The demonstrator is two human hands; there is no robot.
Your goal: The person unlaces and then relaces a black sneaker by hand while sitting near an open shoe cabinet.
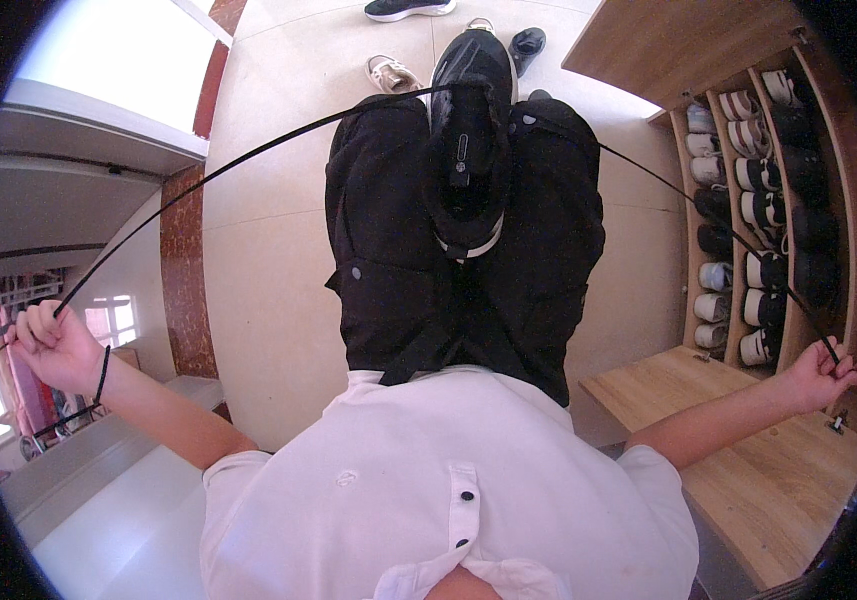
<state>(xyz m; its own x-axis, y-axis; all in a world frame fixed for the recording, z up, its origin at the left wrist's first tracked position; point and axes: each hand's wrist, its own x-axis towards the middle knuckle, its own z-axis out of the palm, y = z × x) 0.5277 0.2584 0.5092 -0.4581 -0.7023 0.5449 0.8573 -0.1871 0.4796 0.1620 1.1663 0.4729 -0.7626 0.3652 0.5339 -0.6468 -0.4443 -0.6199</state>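
Note:
A black sneaker [471,142] with a pale sole rests between my knees, its toe pointing away from me. From its front part a long black shoelace [271,142] stretches out to both sides. My left hand [53,346], far out to the left, grips one length of the lace, and a short tail sticks out past the fingers. Out to the right, my right hand [822,376] pinches the other length between thumb and fingers. Both lengths look drawn out fairly straight. A thin black cord [103,375] hangs around my left wrist.
On the right stands a wooden shoe cabinet [740,225] with several shoes on its shelves and both doors [698,45] swung out. A beige shoe [393,73], a dark shoe [527,49] and another black sneaker [409,7] are on the tiled floor [271,300] ahead.

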